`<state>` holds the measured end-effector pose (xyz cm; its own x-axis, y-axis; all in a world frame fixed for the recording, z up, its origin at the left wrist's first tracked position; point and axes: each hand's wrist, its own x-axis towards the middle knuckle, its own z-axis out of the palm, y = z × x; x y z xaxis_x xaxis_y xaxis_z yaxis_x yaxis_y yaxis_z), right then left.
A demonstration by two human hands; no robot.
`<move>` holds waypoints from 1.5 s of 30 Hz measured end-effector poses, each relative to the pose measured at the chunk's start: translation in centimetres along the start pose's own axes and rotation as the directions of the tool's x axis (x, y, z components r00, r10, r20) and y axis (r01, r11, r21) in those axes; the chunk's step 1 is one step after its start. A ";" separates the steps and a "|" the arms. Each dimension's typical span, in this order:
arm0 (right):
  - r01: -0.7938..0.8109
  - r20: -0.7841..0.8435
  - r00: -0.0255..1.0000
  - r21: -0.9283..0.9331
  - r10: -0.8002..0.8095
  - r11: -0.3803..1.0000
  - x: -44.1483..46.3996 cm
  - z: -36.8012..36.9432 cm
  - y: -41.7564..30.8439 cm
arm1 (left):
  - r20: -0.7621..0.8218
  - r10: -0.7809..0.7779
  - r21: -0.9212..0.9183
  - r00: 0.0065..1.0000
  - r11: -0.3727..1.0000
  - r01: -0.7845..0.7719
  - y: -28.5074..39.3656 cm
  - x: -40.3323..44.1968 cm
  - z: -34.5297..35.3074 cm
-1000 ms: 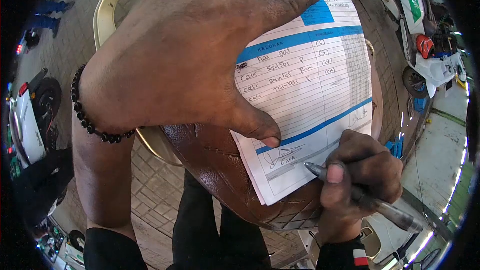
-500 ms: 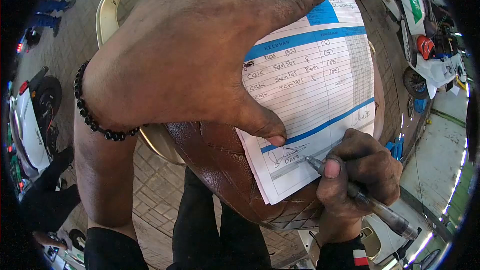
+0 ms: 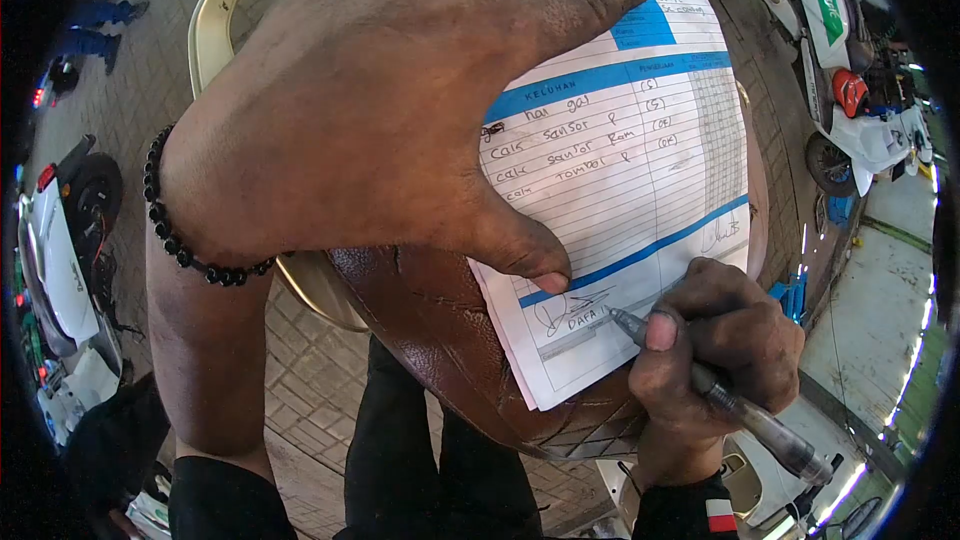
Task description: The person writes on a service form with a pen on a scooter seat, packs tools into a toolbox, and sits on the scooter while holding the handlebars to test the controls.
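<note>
A printed paper form point(image 3: 590, 220) with blue bands and handwritten lines lies on a quilted brown leather seat point(image 3: 420, 315). My left hand point(image 3: 370, 100) is spread flat over the form's left side, thumb and fingers apart, a black bead bracelet at the wrist. In my right hand point(image 3: 725, 345) is a clear-barrelled pen point(image 3: 770, 435), gripped between thumb and fingers. Its tip touches the lower box of the form, just right of the handwritten word "DAFA" below a signature. Another sheet shows under the form's lower left edge. The fingertips of my left hand are partly cut off by the top edge.
A cream metal frame point(image 3: 205, 40) curves beside the seat on the left. White motorbikes stand at the left point(image 3: 60, 260) and right point(image 3: 870, 145) on brick paving point(image 3: 310, 390). Dark-clothed legs of another person point(image 3: 105, 25) show at upper left, and a dark sleeve point(image 3: 115, 450) at lower left.
The pen has added short strokes after "DAFA". My left hand and the form have shifted very slightly left. At lower left, the other person's dark-clothed limb has moved down, exposing more white bodywork.
</note>
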<state>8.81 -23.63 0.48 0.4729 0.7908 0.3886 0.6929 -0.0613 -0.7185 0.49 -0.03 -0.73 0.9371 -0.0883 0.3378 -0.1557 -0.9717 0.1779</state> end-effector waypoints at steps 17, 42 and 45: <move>-0.143 -0.157 0.932 0.669 0.327 0.729 0.2 -0.7 0.4 | 0.073 0.009 0.194 0.997 0.981 -0.023 -0.4 -0.6 0.0; -0.123 -0.293 0.955 -0.227 0.053 0.966 0.6 -0.4 3.4 | -0.035 -0.203 -0.158 0.978 0.968 0.196 1.1 0.8 0.2; -0.256 -0.388 0.918 -0.412 0.086 0.874 0.9 0.1 2.9 | -0.041 -0.196 -0.149 0.980 0.971 0.188 0.9 1.0 -0.1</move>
<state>11.17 -23.02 -1.28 0.7045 0.4840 0.5191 0.7092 -0.5069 -0.4900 1.25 -1.00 -0.11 0.9359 0.1129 0.3336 -0.0213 -0.9273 0.3737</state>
